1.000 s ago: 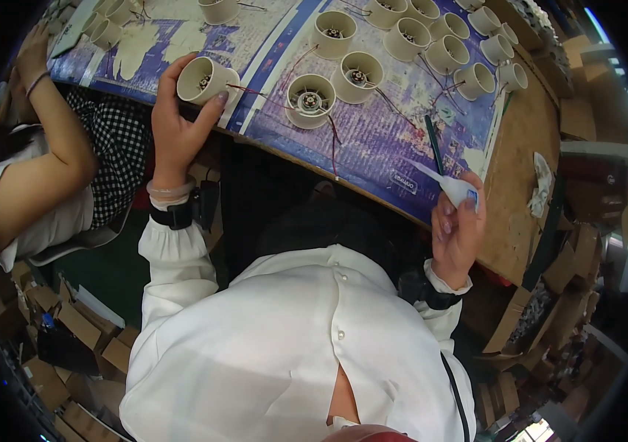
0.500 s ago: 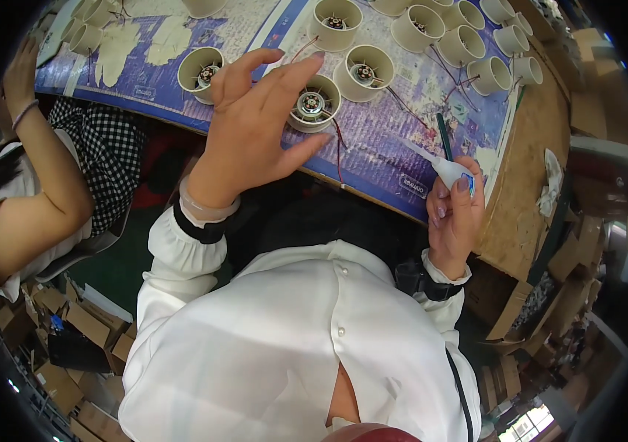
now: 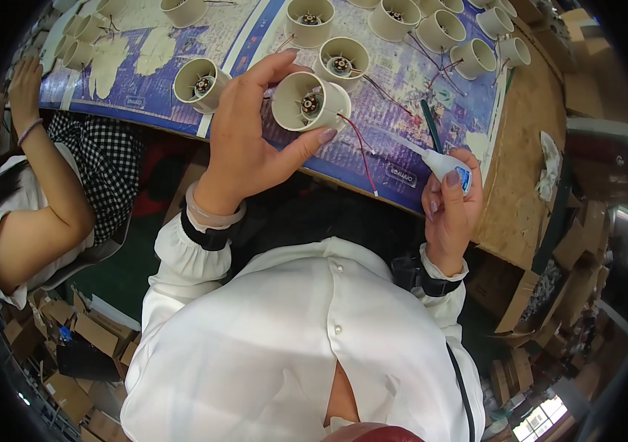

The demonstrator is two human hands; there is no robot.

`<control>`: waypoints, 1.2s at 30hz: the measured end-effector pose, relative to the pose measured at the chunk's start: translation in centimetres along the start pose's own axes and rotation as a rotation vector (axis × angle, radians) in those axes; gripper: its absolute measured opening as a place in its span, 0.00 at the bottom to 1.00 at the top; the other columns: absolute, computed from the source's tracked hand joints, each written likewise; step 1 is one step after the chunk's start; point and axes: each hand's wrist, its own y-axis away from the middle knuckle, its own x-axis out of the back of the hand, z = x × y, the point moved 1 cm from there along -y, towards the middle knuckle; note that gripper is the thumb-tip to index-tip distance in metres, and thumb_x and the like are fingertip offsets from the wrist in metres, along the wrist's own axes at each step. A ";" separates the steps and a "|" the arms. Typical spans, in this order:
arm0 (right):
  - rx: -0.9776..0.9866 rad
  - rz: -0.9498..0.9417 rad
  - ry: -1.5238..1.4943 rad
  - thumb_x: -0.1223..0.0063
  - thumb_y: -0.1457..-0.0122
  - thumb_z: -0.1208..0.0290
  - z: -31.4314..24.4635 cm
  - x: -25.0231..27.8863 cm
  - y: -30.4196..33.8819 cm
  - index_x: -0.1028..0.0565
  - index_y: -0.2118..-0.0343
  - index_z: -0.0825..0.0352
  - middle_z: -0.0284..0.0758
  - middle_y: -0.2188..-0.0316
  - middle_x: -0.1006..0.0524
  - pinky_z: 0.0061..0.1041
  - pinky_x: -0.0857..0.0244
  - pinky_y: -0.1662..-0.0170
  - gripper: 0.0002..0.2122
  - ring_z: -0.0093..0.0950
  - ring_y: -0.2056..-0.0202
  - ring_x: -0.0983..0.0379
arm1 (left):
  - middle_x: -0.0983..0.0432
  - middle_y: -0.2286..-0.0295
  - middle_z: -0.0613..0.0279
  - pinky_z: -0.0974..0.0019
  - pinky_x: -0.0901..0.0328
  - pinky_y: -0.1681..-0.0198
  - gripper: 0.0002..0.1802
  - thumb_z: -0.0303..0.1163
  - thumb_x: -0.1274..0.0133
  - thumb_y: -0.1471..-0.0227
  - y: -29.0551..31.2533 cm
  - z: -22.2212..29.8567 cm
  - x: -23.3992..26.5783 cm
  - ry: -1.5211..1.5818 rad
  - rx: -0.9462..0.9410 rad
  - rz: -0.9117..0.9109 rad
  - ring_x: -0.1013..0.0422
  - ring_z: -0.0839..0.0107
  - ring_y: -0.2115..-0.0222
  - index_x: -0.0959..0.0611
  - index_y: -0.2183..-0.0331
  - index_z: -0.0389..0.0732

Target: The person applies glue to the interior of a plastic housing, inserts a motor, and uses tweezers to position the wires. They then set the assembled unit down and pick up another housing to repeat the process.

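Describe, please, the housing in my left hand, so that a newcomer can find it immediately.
Start at the wooden workbench with the blue cover, then find your left hand over its near edge. It holds a cream cylindrical housing, tilted, with a small motor inside and thin wires trailing to the right. Of the similar housings nearby, only this one is being held.

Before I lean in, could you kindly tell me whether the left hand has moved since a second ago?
Yes: against the dark green stick, the left hand has moved rightward, nearer to it, and now holds a different cream cup.
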 end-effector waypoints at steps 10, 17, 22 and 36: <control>0.036 0.032 0.037 0.46 0.37 0.63 -0.3 0.4 0.4 0.35 0.50 0.65 0.28 0.77 0.33 0.11 0.51 0.80 0.18 0.11 0.82 0.45 | 0.24 0.58 0.60 0.70 0.34 0.65 0.45 0.40 0.28 0.64 0.5 -0.1 -0.8 0.085 0.059 -0.023 0.31 0.70 0.67 0.31 0.45 0.39; 0.037 0.036 -0.010 0.42 0.40 0.69 -0.3 0.7 0.4 0.33 0.53 0.65 0.27 0.77 0.30 0.11 0.47 0.80 0.16 0.12 0.81 0.39 | 0.23 0.59 0.63 0.74 0.38 0.73 0.45 0.39 0.27 0.65 0.6 0.4 -1.2 0.189 0.091 0.001 0.36 0.76 0.73 0.30 0.46 0.39; 0.028 0.038 0.009 0.42 0.41 0.68 -0.4 0.7 0.5 0.33 0.53 0.65 0.27 0.77 0.30 0.11 0.47 0.80 0.16 0.12 0.81 0.39 | 0.22 0.60 0.66 0.77 0.41 0.78 0.45 0.38 0.27 0.66 0.5 0.3 -1.2 0.140 0.069 -0.012 0.38 0.80 0.76 0.30 0.46 0.39; 0.102 0.085 0.219 0.43 0.41 0.71 -0.2 0.6 0.6 0.34 0.51 0.66 0.29 0.77 0.31 0.11 0.49 0.80 0.17 0.12 0.82 0.42 | 0.23 0.60 0.67 0.67 0.40 0.63 0.43 0.42 0.28 0.68 0.1 1.6 -1.5 -0.085 -0.050 -0.011 0.28 0.69 0.68 0.27 0.48 0.42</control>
